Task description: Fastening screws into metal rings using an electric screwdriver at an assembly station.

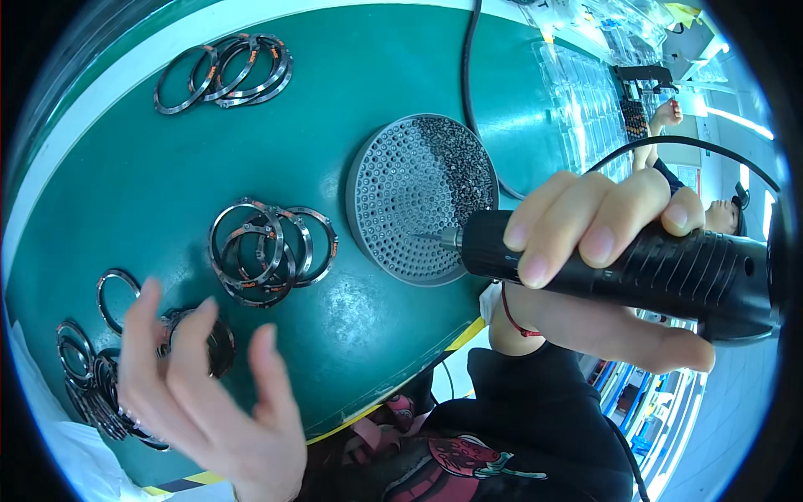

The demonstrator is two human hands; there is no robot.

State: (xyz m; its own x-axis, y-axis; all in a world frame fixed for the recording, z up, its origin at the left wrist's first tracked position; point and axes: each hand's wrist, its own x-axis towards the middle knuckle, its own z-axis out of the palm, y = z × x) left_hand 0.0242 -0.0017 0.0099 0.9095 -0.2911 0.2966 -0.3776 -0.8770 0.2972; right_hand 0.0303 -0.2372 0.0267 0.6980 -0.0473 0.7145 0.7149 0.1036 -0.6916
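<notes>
My right hand (595,219) is wrapped round a black electric screwdriver (703,266), held level. Its thin bit points left, over a round grey screw tray (358,222) full of small holes. Dark screws (465,159) are heaped on the tray's far right side. My left hand (219,425), fingers spread, hovers over a pile of dark metal rings (88,381) at the lower left; I see nothing gripped in it. The fingers partly hide some rings. Between the left hand and the tray lies a cluster of overlapping rings (274,251) with orange marks.
Another group of rings (224,74) lies at the far left of the green table mat (335,347). A black cable (468,75) runs behind the tray. Clear plastic trays (581,105) stand at the far right. Another person (721,217) is beyond them. Yellow-black tape (464,335) edges the table.
</notes>
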